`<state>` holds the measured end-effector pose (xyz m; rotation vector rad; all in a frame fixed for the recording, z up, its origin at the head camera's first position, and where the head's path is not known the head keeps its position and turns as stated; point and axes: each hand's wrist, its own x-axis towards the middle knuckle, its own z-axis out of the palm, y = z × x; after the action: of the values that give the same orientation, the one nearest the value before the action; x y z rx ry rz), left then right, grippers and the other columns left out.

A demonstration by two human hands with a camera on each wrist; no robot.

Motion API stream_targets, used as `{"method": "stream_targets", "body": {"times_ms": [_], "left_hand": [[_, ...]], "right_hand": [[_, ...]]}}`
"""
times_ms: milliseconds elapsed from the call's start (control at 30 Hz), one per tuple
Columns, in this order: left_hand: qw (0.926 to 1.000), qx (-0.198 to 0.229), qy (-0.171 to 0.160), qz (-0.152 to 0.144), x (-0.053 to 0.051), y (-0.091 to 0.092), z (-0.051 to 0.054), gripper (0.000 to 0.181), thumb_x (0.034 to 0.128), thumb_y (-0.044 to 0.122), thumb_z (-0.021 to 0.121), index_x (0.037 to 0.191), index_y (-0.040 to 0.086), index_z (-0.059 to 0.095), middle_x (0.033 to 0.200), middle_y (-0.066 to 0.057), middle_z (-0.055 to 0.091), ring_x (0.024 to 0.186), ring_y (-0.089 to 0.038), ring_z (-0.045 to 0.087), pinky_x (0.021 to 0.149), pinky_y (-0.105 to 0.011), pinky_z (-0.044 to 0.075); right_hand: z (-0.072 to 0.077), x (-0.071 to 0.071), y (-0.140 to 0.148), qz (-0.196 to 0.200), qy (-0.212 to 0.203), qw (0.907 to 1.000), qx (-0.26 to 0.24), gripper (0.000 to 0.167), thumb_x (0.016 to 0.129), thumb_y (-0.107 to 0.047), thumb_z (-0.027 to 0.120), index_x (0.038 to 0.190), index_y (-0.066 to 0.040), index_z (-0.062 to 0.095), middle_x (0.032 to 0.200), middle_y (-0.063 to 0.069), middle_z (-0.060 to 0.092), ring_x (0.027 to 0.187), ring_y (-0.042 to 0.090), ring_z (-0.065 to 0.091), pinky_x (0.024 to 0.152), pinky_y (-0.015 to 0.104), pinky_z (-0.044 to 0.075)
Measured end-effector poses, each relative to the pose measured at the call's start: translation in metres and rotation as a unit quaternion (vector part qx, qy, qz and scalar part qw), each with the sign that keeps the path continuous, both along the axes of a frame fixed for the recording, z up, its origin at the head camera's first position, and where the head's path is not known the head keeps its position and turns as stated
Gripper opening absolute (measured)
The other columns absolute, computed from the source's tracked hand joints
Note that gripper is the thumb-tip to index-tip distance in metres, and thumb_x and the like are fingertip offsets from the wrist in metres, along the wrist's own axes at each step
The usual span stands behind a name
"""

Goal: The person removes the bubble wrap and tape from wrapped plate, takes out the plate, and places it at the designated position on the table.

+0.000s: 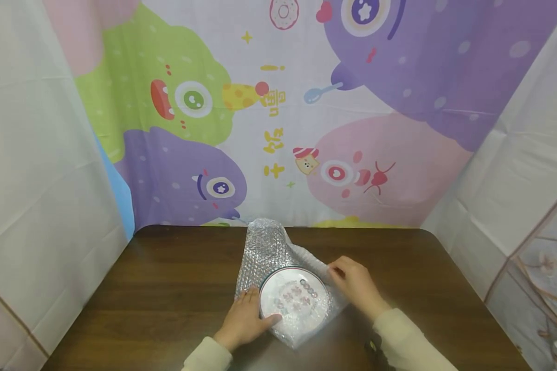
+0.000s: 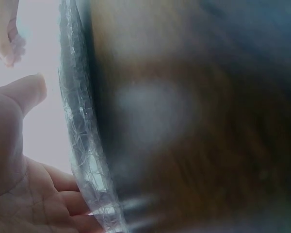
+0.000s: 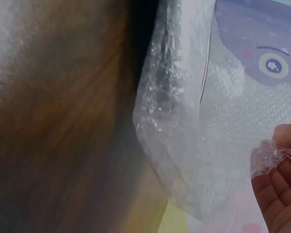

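Observation:
A round white plate (image 1: 296, 296) with a dark rim and a reddish print lies on a sheet of bubble wrap (image 1: 265, 251), with clear wrap over at least its lower part. My left hand (image 1: 247, 317) rests at the plate's left side, thumb reaching over the rim and fingers extended on the wrap. In the left wrist view, the fingers go partly behind the edge of the wrap. My right hand (image 1: 355, 282) pinches the wrap's right edge between thumb and fingers, beside the plate; the right wrist view shows the crumpled bit in its grip.
The brown wooden table (image 1: 176, 278) carries the wrap, whose far end reaches the table's back edge. Behind hangs a cartoon-printed curtain (image 1: 278, 201), with pale cloth walls on both sides. A small dark object (image 1: 375, 348), unclear in kind, lies near the right sleeve.

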<state>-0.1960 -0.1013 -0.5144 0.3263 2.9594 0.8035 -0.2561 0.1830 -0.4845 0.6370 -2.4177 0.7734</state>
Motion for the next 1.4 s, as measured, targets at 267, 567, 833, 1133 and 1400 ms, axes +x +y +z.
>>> {"method": "stream_targets", "body": {"times_ms": [267,567,833,1133,1400], "left_hand": [[1.0,0.001,0.0,0.007,0.001,0.001,0.0,0.1,0.0834,0.06,0.066,0.14,-0.018,0.036,0.146,-0.036,0.039,0.137,-0.054,0.036,0.114,-0.063,0.029],[0.9999,-0.006,0.004,0.012,0.0,0.002,-0.001,0.101,0.0832,0.06,0.066,0.14,-0.018,0.037,0.145,-0.037,0.04,0.135,-0.055,0.037,0.113,-0.063,0.031],[0.9999,-0.009,0.004,0.013,0.001,0.004,0.0,0.102,0.0837,0.062,0.064,0.14,-0.018,0.036,0.146,-0.037,0.039,0.135,-0.056,0.036,0.113,-0.063,0.03],[0.9997,-0.014,0.006,0.021,0.001,0.005,-0.003,0.102,0.0836,0.063,0.064,0.14,-0.018,0.037,0.145,-0.037,0.04,0.135,-0.056,0.036,0.113,-0.064,0.03],[0.9996,-0.013,0.003,0.026,0.001,0.006,-0.006,0.103,0.0838,0.064,0.062,0.139,-0.019,0.037,0.146,-0.037,0.039,0.136,-0.057,0.035,0.113,-0.064,0.029]], "right_hand": [[0.005,-0.008,0.006,-0.009,-0.005,0.9997,-0.021,0.007,0.081,-0.003,0.076,0.086,-0.007,0.073,0.084,0.004,0.071,0.076,0.018,0.068,0.069,0.035,0.057],[-0.001,-0.027,0.016,-0.03,-0.046,0.9968,-0.058,0.004,0.084,-0.006,0.074,0.087,-0.006,0.075,0.088,0.005,0.074,0.079,0.02,0.068,0.071,0.036,0.055],[-0.005,-0.038,0.025,-0.058,-0.103,0.9897,-0.081,0.009,0.088,-0.011,0.072,0.093,-0.004,0.074,0.091,0.009,0.074,0.079,0.018,0.065,0.071,0.031,0.055],[-0.012,-0.049,0.031,-0.08,-0.161,0.9772,-0.113,0.014,0.091,-0.012,0.07,0.1,-0.002,0.073,0.095,0.013,0.075,0.087,0.025,0.068,0.078,0.035,0.055],[-0.022,-0.058,0.037,-0.093,-0.196,0.9708,-0.103,0.018,0.093,-0.017,0.067,0.103,-0.004,0.073,0.097,0.012,0.075,0.086,0.023,0.067,0.078,0.037,0.055]]}}
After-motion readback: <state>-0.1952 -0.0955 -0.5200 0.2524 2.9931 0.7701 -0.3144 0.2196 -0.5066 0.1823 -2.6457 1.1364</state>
